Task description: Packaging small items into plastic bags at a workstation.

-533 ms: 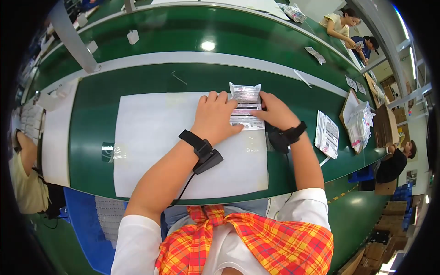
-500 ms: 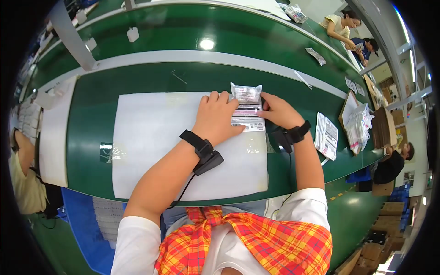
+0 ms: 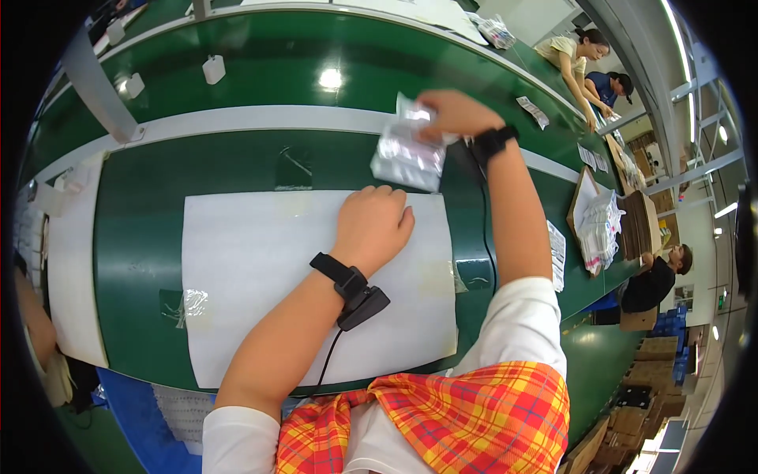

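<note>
In my raised right hand point(image 3: 458, 117) is a shiny silver-white plastic packet point(image 3: 407, 162), its printing smeared by motion. The fingers pinch its upper right edge, and it hangs tilted above the far right edge of the white mat point(image 3: 260, 276). My left hand point(image 3: 371, 227) lies on the mat just below the packet, apart from it. Its fingers are curled into a loose fist, with nothing showing in them. Each wrist wears a black strap, and a black device hangs off the left one.
Flat printed packets point(image 3: 557, 257) lie right of my right arm, partly behind it. Further right, an open carton point(image 3: 583, 197) holds bagged packets point(image 3: 600, 229). A metal rail point(image 3: 260, 117) crosses the green table point(image 3: 142, 237). Co-workers sit at the far right; a blue bin point(image 3: 134, 411) stands lower left.
My right hand has lifted the packet off the mat, up and away toward the rail. My left hand has let go of it and its fingers have curled in. The view has shifted slightly.
</note>
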Available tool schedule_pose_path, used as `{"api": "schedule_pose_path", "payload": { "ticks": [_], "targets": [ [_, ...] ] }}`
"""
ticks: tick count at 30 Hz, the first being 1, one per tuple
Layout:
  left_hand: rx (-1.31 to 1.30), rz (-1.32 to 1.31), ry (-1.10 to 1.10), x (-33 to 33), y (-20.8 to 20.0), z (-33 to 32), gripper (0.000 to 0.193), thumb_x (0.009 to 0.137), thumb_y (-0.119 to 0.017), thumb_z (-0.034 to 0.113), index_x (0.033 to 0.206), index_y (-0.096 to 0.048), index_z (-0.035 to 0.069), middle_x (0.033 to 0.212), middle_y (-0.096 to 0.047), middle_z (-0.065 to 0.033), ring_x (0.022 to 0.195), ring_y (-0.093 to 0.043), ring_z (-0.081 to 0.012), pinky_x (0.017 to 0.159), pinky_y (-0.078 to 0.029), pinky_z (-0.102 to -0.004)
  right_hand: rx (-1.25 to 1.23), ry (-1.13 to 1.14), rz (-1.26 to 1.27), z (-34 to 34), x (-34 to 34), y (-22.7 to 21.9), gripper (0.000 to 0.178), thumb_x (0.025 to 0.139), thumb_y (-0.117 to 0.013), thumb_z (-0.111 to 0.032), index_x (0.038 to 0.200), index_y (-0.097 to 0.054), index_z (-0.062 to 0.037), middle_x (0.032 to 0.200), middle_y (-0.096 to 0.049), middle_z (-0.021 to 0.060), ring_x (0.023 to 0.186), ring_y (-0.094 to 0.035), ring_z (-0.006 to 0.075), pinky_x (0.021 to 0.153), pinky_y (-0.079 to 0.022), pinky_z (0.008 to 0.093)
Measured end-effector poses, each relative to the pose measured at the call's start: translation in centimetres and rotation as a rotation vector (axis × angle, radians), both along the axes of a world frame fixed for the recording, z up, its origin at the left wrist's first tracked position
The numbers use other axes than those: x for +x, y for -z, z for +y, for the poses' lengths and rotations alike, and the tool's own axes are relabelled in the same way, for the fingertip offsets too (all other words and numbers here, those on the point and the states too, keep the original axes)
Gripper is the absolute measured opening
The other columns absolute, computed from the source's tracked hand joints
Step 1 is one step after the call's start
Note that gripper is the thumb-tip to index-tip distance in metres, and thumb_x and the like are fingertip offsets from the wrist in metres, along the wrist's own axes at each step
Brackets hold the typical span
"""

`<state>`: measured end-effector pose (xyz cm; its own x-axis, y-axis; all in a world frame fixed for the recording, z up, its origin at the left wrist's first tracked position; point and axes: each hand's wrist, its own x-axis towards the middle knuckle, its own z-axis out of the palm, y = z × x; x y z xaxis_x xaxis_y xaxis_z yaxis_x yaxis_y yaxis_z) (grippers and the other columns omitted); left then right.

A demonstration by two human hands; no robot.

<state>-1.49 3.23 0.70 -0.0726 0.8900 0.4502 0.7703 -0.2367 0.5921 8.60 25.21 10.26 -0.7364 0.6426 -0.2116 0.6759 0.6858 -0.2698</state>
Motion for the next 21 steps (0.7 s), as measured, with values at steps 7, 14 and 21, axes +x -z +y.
{"api": "schedule_pose_path", "payload": {
  "ticks": [7,14,21],
  "targets": [
    [-0.103,-0.016,0.039,0.0,0.0,0.5,0.013,0.082,-0.061,0.016,0.075,-0.060,0.005,0.075,-0.060,-0.0105,0.076,-0.059,-0.0311,0.068,-0.047,-0.0447,0.240,0.592,0.560,6.3,5.0,-0.2,0.056,0.078,-0.074,-0.035,0.121,-0.061,-0.0018,0.111,-0.067,0.0140,0.101,-0.063,0.0239,0.090,-0.048,0.0335],
    [-0.118,0.013,0.049,-1.0,0.2,0.4,0.010,0.081,-0.061,0.016,0.077,-0.060,0.006,0.076,-0.060,-0.0094,0.076,-0.058,-0.0311,0.068,-0.047,-0.0439,0.170,0.384,-0.453,-1.0,26.8,-0.4,0.014,0.077,-0.070,-0.019,0.087,-0.071,-0.0084,0.087,-0.070,0.0144,0.085,-0.067,0.0314,0.076,-0.053,0.0412],
    [-0.099,0.021,0.064,-0.4,0.6,0.6,0.008,0.079,-0.062,0.014,0.079,-0.061,0.006,0.077,-0.060,-0.0093,0.079,-0.058,-0.0308,0.069,-0.046,-0.0429,0.204,0.579,-0.244,-9.8,39.1,5.7,0.016,0.073,-0.070,-0.012,0.085,-0.064,-0.0039,0.083,-0.065,0.0177,0.081,-0.063,0.0392,0.075,-0.051,0.0438]
  ]
}}
